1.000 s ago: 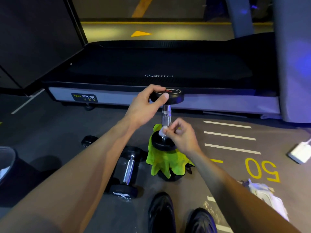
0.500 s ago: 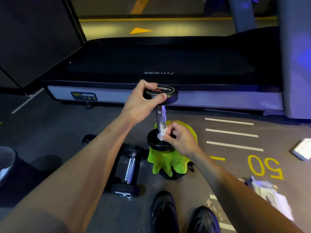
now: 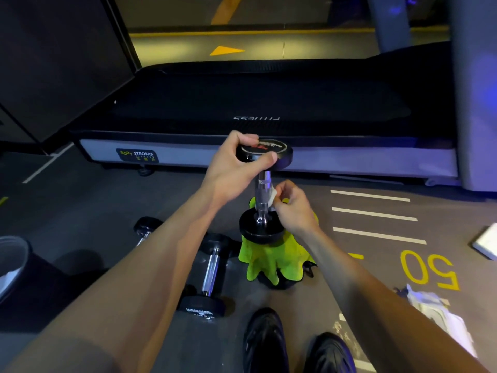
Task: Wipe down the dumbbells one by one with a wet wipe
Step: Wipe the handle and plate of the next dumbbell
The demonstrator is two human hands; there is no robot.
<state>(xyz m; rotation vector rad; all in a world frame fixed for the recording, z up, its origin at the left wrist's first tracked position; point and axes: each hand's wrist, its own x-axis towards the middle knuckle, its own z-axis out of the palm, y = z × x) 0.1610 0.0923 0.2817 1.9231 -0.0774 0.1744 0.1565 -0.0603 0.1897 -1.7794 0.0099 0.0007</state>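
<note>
A black dumbbell (image 3: 262,227) with a chrome handle stands upright on a green cloth (image 3: 271,262) draped over something dark. My left hand (image 3: 236,165) grips its top head from the left, thumb across the front. My right hand (image 3: 291,208) pinches a small white wet wipe (image 3: 272,196) against the right side of the handle. A second dumbbell (image 3: 208,278) lies on the floor to the left, and a third dumbbell (image 3: 146,228) lies farther left, partly hidden by my left forearm.
A treadmill (image 3: 242,109) runs across the back, close behind the upright dumbbell. A wipes pack (image 3: 435,313) lies on the floor at the right, a white flat object (image 3: 486,242) at the right edge, a bin (image 3: 13,259) at the left edge. My shoes (image 3: 293,345) are below.
My right hand has slid the wipe up from the base of the handle to its middle and round to the right side. The left hand keeps hold of the top head.
</note>
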